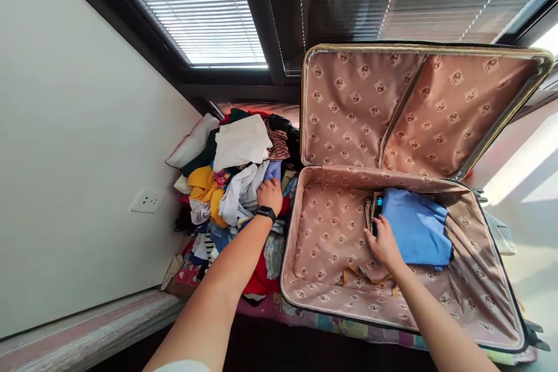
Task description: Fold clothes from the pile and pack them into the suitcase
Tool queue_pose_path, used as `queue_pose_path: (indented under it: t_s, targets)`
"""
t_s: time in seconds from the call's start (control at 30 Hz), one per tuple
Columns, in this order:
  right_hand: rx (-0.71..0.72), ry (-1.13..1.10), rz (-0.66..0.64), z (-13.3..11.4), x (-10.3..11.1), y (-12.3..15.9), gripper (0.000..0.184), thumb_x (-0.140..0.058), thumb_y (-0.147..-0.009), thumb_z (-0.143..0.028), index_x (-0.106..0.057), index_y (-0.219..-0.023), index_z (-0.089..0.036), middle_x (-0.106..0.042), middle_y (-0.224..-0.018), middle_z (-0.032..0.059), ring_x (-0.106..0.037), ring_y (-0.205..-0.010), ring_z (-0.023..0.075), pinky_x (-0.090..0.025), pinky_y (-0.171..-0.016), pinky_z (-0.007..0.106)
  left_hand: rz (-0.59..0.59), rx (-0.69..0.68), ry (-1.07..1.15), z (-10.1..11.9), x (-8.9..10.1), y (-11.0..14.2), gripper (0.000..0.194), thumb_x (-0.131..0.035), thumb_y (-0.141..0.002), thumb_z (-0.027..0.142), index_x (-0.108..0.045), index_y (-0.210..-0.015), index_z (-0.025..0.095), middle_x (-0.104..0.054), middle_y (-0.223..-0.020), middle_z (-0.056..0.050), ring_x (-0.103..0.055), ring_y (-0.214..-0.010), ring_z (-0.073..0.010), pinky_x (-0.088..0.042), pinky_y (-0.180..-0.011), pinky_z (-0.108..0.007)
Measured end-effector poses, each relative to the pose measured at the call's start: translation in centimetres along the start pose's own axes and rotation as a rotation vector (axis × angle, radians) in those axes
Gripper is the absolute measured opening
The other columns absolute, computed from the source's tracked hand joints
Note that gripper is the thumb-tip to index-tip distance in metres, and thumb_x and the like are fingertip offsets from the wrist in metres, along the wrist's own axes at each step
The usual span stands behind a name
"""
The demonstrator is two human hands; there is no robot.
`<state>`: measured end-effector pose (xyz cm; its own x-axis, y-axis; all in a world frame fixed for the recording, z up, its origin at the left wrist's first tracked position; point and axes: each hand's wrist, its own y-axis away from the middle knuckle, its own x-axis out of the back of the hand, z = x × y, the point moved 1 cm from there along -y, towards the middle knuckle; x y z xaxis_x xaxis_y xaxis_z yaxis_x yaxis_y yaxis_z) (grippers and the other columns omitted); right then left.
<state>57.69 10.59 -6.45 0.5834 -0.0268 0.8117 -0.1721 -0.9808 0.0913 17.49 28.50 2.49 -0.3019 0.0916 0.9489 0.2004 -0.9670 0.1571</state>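
Note:
My left hand (270,196), with a black watch on its wrist, is at the right side of a heaped clothes pile (238,192). Its fingers are closed on a lavender garment (273,170), partly hidden by the hand. Inside the open suitcase (325,226), a folded blue garment (414,226) lies flat in the right half of the base. My right hand (384,244) is at that garment's left edge, thumb and fingers apart. Just beyond its fingertips are a strap (368,212) and a small dark item with a bright blue part, too small to name.
The suitcase lid (349,107) stands raised against the window blinds (375,11). A tan strap (361,275) lies in the base. White folded cloth (242,142) tops the pile, with a pillow (192,142) behind it. The left wall (87,145) carries a socket (147,200).

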Motion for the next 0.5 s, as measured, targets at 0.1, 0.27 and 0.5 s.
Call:
queue_pose_path:
  t_s: [0.1,0.27,0.5]
  targets:
    - [-0.006,-0.063,-0.030,-2.4,-0.8,1.1,0.058,-0.048,-0.101,-0.055,-0.062,-0.140,-0.015,-0.048,-0.162,0.0253,-0.049,-0.152,0.0384,-0.038,-0.129,0.059,-0.087,0.022,-0.011,-1.3,0.9,0.2,0.050,-0.043,-0.104,0.020,-0.060,-0.150,0.009,-0.071,-0.115,-0.027,-0.071,-0.112,-0.0410,-0.048,-0.102,-0.054]
    - [0.030,-0.164,-0.074,-5.2,-1.1,2.3,0.045,-0.054,-0.098,-0.048,-0.068,-0.130,-0.019,-0.055,-0.157,0.0212,-0.055,-0.147,0.0363,-0.041,-0.128,0.059,-0.098,-0.144,-0.044,-3.4,5.4,-1.2,0.039,-0.054,-0.102,0.021,-0.071,-0.135,0.012,-0.072,-0.092,-0.017,-0.073,-0.099,-0.0352,-0.050,-0.099,-0.048]
    - [0.113,-0.341,-0.150,-11.3,0.2,2.4,0.036,-0.056,-0.099,-0.045,-0.070,-0.123,-0.023,-0.066,-0.141,0.0172,-0.071,-0.115,0.0306,-0.055,-0.112,0.056,-0.028,-0.270,-0.145,-3.5,12.5,-0.3,0.034,-0.054,-0.099,0.023,-0.078,-0.122,0.018,-0.074,-0.088,-0.014,-0.073,-0.096,-0.0341,-0.052,-0.097,-0.046]
